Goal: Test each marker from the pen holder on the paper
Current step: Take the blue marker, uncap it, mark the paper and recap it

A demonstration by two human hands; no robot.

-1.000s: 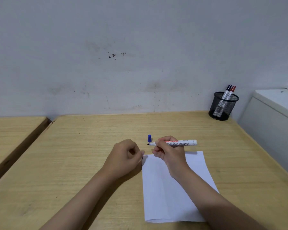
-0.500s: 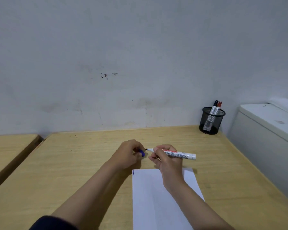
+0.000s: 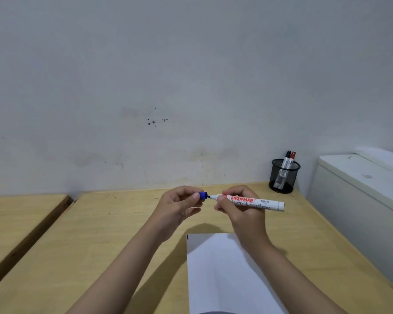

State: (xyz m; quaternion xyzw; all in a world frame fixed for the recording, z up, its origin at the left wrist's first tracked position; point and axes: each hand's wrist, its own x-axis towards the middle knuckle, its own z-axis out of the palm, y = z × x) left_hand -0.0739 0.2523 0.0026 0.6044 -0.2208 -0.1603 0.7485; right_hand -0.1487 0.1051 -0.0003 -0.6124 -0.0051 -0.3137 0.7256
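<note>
My right hand (image 3: 241, 209) grips a white board marker (image 3: 256, 202) held level above the table, its bare tip pointing left. My left hand (image 3: 179, 207) pinches the blue cap (image 3: 203, 195), whose open end sits right at the marker's tip. Below the hands a white sheet of paper (image 3: 225, 275) lies on the wooden table (image 3: 95, 245), with a short mark at its top left corner. A black mesh pen holder (image 3: 283, 176) stands at the table's back right corner and holds a black-capped marker (image 3: 286, 158) and a red-capped marker (image 3: 292, 157).
A white cabinet (image 3: 359, 200) borders the table on the right, with a dark object at its far edge. A second wooden table (image 3: 16, 216) stands to the left across a narrow gap. A grey wall rises behind.
My left hand picked the blue cap up from the table and brought it to the marker's tip. Both hands rose off the paper, and the camera tilted upward.
</note>
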